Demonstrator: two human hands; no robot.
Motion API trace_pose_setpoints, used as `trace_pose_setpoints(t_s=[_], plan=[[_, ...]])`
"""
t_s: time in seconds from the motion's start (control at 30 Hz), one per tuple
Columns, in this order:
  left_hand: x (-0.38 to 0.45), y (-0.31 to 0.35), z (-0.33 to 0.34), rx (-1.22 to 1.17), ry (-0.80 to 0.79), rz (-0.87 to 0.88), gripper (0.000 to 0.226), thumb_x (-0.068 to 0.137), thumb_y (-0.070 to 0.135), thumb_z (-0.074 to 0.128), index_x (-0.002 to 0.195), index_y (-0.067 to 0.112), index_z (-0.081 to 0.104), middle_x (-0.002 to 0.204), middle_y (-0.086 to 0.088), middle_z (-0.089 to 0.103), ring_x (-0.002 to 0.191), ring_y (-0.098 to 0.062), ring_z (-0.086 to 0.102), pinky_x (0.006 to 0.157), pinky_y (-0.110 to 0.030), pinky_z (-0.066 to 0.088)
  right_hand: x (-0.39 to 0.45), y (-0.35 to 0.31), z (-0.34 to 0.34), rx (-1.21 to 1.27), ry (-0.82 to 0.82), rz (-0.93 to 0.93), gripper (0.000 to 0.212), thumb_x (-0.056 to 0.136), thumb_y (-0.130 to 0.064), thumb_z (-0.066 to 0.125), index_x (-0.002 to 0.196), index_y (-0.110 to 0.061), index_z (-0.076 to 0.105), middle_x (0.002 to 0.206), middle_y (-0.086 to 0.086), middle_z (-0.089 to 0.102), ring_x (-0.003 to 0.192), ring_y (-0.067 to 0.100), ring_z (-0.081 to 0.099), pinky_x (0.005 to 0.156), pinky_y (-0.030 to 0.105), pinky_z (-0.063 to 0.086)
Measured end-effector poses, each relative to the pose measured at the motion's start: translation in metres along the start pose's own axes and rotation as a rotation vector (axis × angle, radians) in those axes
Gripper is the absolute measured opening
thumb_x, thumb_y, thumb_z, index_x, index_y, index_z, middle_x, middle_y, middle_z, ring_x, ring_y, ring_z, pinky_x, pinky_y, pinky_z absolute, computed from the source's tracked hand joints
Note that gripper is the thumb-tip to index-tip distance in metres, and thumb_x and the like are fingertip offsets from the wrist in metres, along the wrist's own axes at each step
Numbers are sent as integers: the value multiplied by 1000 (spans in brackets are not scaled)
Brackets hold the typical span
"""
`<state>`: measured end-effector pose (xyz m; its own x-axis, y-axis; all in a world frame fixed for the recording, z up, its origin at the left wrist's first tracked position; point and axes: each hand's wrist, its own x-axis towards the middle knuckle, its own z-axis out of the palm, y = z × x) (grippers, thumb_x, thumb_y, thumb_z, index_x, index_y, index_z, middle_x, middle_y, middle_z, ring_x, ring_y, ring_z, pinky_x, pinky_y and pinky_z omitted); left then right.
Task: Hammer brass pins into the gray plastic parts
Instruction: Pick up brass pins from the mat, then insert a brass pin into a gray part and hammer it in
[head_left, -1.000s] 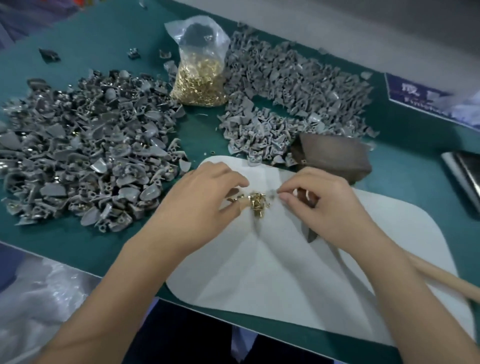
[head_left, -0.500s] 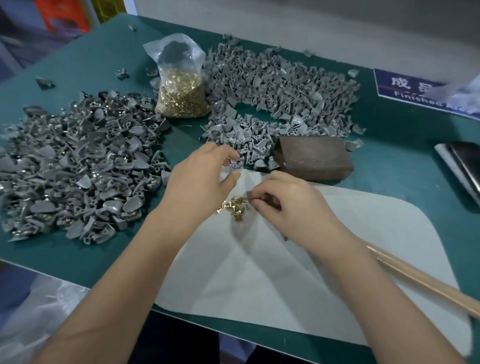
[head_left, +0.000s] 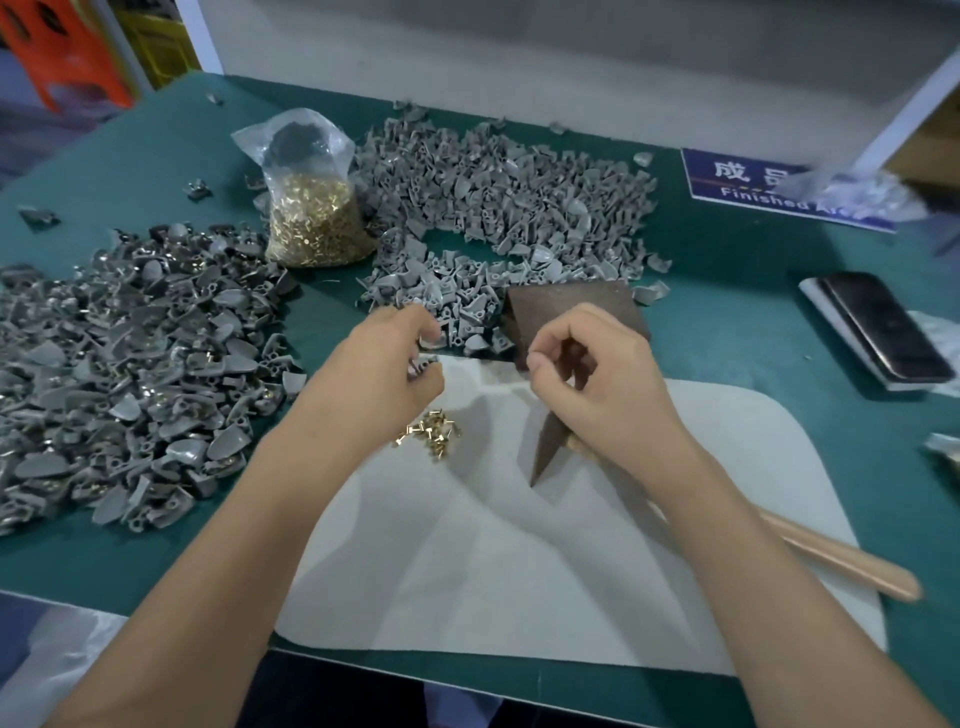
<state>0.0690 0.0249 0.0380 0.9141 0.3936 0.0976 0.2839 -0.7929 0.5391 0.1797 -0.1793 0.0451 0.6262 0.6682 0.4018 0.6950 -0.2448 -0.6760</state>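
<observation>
While left hand (head_left: 384, 364) gripped a small gray plastic part (head_left: 423, 364), right hand (head_left: 597, 384) pinched, contents unclear; far unpinned gray heap (head_left: 498, 208) remained large.

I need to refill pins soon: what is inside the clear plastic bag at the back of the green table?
The clear plastic bag holds a heap of small brass pins filling its lower half. A dark shape shows in its upper part; what it is cannot be told.

A green table (head_left: 156, 156) runs up to a pale wall (head_left: 519, 57); orange and yellow crates (head_left: 78, 52) stand far left.
</observation>
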Motion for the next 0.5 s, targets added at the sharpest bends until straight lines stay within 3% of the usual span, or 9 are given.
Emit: trace_pose_setpoints(t_s=[0.1, 0.23, 0.33, 0.43, 0.5], plan=[[3, 15, -4, -169, 100, 77, 19, 94, 25, 66, 108, 38, 69, 92, 10, 53, 82, 3, 52, 72, -4, 38, 4, 15, -17, -85, 160, 77, 7, 88, -18, 66, 85, -23, 64, 88, -11, 62, 84, 11, 60, 73, 23, 45], [17, 39, 0, -289, 125, 117, 19, 96, 30, 65, 109, 42, 73, 92, 13, 55, 82, 3, 53, 73, -4, 37, 8, 42, -48, -111, 455, 358, 3, 89, -21, 63, 88, -23, 65, 88, -11, 67, 86, 1, 62, 79, 22, 48], [30, 51, 9, -344, 126, 143, 22, 97, 27, 65, 114, 37, 75, 91, 10, 58, 83, 2, 53, 76, -17, 42, 8, 52, -52, -88, 440, 460, 7, 88, -19, 64, 82, -22, 66, 78, -15, 67, 75, -6, 62, 73, 18, 49], [45, 60, 13, -396, 124, 174, 22, 98, 28, 66, 116, 34, 77, 88, 20, 59, 82, 9, 55, 72, -6, 38, 6, 51, -47, -47, 398, 498, 8, 85, -19, 65, 78, -23, 68, 72, -13, 68, 71, 4, 64, 71, 27, 52], [54, 65, 13, -450, 106, 187, 21, 96, 28, 69, 115, 35, 77, 95, 24, 66, 85, 14, 60, 76, -5, 44, 6, 49, -45, -56, 397, 498, 10, 84, -18, 65, 76, -24, 67, 69, -19, 67, 68, 1, 62, 68, 23, 48]])
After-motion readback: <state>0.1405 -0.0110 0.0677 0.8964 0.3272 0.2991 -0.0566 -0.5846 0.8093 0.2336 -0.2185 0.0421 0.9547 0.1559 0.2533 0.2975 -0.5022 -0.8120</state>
